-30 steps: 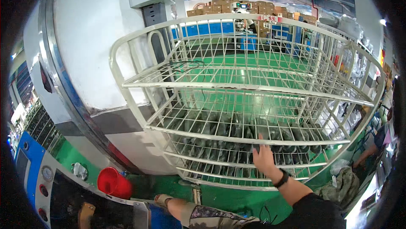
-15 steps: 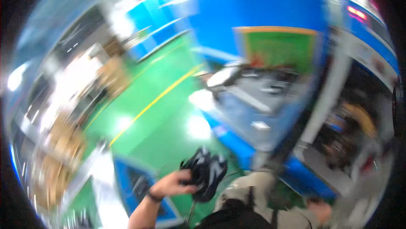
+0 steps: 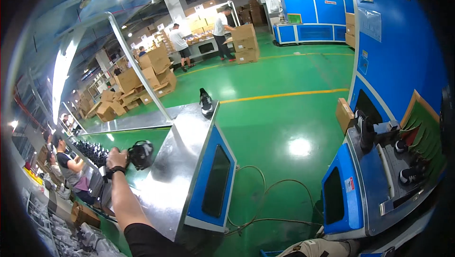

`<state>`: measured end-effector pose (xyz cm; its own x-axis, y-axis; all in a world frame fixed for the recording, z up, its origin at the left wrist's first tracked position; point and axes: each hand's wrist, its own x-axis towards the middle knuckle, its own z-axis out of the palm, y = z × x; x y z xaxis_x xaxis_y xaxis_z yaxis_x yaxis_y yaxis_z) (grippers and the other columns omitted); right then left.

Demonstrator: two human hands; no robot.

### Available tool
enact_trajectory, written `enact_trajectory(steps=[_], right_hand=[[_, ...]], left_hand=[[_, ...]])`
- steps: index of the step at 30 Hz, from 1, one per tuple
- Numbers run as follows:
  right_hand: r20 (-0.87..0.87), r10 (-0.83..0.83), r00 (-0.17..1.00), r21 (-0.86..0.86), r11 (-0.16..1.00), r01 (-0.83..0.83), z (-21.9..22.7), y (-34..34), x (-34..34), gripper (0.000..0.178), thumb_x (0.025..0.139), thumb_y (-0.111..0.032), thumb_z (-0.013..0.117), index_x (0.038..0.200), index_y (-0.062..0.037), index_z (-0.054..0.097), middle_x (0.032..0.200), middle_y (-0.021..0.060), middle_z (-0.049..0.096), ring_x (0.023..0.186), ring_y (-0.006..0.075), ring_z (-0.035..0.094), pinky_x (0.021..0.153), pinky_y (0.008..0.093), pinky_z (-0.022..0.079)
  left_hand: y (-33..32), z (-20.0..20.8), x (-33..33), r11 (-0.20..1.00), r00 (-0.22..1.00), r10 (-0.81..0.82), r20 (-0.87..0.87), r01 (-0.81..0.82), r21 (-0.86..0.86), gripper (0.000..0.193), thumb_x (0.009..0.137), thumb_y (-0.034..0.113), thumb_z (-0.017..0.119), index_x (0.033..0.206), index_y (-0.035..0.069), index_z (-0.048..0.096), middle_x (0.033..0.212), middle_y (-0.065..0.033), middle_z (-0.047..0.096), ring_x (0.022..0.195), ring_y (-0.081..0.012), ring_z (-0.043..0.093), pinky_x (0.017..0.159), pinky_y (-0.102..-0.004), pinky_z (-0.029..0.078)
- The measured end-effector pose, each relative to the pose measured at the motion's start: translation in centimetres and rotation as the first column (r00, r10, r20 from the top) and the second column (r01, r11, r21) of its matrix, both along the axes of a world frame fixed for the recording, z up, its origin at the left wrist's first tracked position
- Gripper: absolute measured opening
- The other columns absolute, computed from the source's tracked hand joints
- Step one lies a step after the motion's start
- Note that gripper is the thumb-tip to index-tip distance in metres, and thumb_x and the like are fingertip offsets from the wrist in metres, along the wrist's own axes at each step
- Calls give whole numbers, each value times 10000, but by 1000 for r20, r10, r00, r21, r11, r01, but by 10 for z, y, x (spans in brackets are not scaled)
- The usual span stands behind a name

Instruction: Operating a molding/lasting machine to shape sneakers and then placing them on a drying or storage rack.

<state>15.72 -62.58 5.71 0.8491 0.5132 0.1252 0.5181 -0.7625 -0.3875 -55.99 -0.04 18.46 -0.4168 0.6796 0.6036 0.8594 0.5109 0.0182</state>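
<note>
My left hand (image 3: 117, 158), with a black band at the wrist, reaches out over the metal worktop (image 3: 173, 162) on the left. Its fingers are closed at the edge of a black shoe (image 3: 141, 155), which hangs above the worktop. How the fingers grip the shoe is partly hidden. Another black and white shoe (image 3: 206, 103) stands on the far corner of this worktop. A row of black shoes (image 3: 92, 151) runs along the line beyond my hand. My right hand is out of the picture.
Right of me stands a blue machine (image 3: 398, 53) with black shoes (image 3: 411, 175) on its grey bench. A hose (image 3: 265, 190) loops across the green floor. Cardboard boxes (image 3: 128, 81) are piled at the back left. Several people work there; one person (image 3: 68, 162) sits beside the line.
My view has swung left, from the machine to the worktop. My left arm is now stretched out, bringing the black shoe over the metal surface. My right hand has left the picture.
</note>
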Motion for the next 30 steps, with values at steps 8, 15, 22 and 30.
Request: enact_trajectory(steps=[8, 15, 22, 30], right_hand=[[-327, -107, 939, -23, 994, 106, -109, -47, -34, 324, 963, -284, 608, 1201, -75, 676, 985, 187, 717, 824, 340, 683, 755, 389, 547], [-302, -272, 914, -150, 960, 236, -115, -91, -79, 337, 993, -302, 551, 1251, -113, 656, 855, 157, 698, 717, 286, 646, 659, 402, 523], [-627, -556, 546, 15, 692, 722, -120, -121, -114, 327, 1005, -247, 535, 1253, -59, 635, 924, 146, 708, 767, 279, 657, 700, 414, 526], [-153, -490, 858, -650, 704, 286, -216, -112, -158, 417, 977, -161, 560, 1386, -89, 514, 1406, 148, 517, 1310, 308, 460, 1073, 440, 369]], left_hand=[[50, -72, 226, 784, 745, -579, 330, 620, -24, 359, 870, 329, 563, 848, -6, 691, 888, -269, 660, 902, -433, 646, 768, -501, 512], [-74, -129, 674, -304, -207, -773, 599, 950, -64, 246, 881, 252, 636, 949, 26, 704, 936, -175, 697, 869, -352, 670, 782, -419, 530], [-163, -188, 1048, -561, -468, -684, 559, 828, 6, 679, 767, 329, 769, 1289, -36, 535, 1141, -238, 656, 1073, -375, 630, 940, -429, 503], [-316, -236, 1206, -584, -424, -509, 749, 810, 61, 779, 588, 440, 898, 1127, -19, 573, 1091, -246, 670, 1064, -420, 625, 892, -444, 500]])
